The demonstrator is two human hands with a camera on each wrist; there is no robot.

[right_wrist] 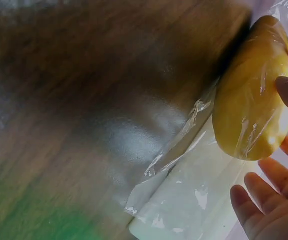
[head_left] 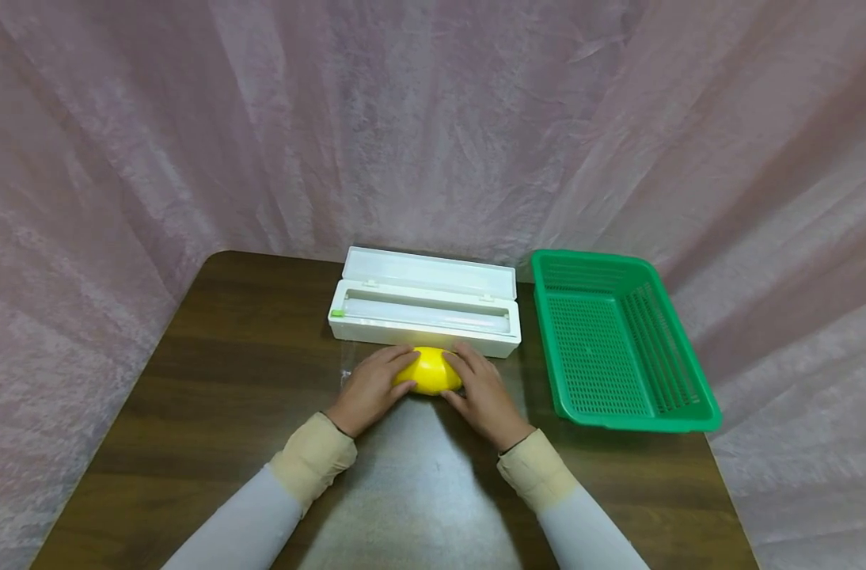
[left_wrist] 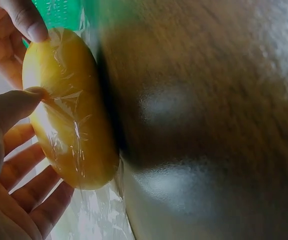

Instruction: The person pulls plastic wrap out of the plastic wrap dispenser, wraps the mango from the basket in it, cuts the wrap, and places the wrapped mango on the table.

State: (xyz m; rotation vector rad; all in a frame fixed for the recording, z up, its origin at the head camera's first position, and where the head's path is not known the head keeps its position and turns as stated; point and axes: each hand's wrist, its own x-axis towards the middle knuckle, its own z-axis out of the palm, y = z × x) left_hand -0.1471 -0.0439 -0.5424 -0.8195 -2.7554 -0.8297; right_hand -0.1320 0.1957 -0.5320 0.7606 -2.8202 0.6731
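Note:
A smooth yellow oblong fruit [head_left: 427, 370] lies crosswise just in front of the white wrap box [head_left: 426, 317]. Clear film covers the fruit [left_wrist: 78, 125], creased under the thumb in the left wrist view. My left hand [head_left: 371, 388] grips its left end, thumb on the near side and fingers over the top. On the right end my right hand [head_left: 486, 400] holds it the same way. More film [right_wrist: 184, 145] stretches from the fruit [right_wrist: 254, 100] in the right wrist view. The box's lid [head_left: 433, 273] stands open, with a film roll [head_left: 426, 314] inside.
A green plastic basket [head_left: 557, 356] stands on the right side of the brown wooden table [head_left: 212, 380], close to the box. A pink curtain [head_left: 433, 127] hangs behind the table.

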